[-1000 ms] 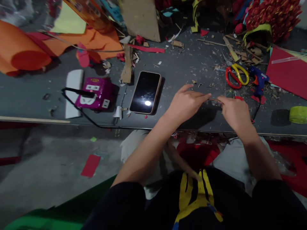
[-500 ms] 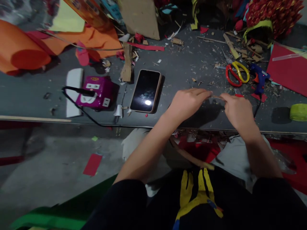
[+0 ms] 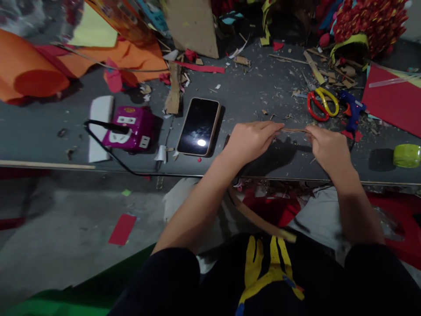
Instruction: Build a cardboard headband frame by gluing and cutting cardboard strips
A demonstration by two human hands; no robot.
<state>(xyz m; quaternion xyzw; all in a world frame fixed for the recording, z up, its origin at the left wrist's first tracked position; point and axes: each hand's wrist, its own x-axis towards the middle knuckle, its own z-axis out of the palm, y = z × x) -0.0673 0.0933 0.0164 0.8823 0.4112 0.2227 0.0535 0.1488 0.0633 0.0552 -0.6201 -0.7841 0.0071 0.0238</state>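
Observation:
My left hand (image 3: 248,142) and my right hand (image 3: 331,151) pinch a thin brown strip, perhaps cardboard (image 3: 294,130), which is stretched level between the fingertips above the table's front edge. Below my left wrist, a curved tan strip (image 3: 261,220) hangs down over my lap; whether it is the same piece is hidden by the hand. To the left of my left hand lies a phone (image 3: 199,125), screen up. Beyond my right hand are scissors (image 3: 322,104) with red and yellow handles and a blue glue gun (image 3: 354,109).
A purple power socket block (image 3: 131,129) with a plugged-in black cable sits at left. Orange sheet rolls (image 3: 36,72), a cardboard piece (image 3: 194,26) and scraps lie further back. At right are red sheets (image 3: 391,98) and a yellow-green tape roll (image 3: 407,156).
My hands have moved slightly apart, so a longer stretch of the strip shows between them. The hanging tan strip has swung a little lower. The view has shifted slightly.

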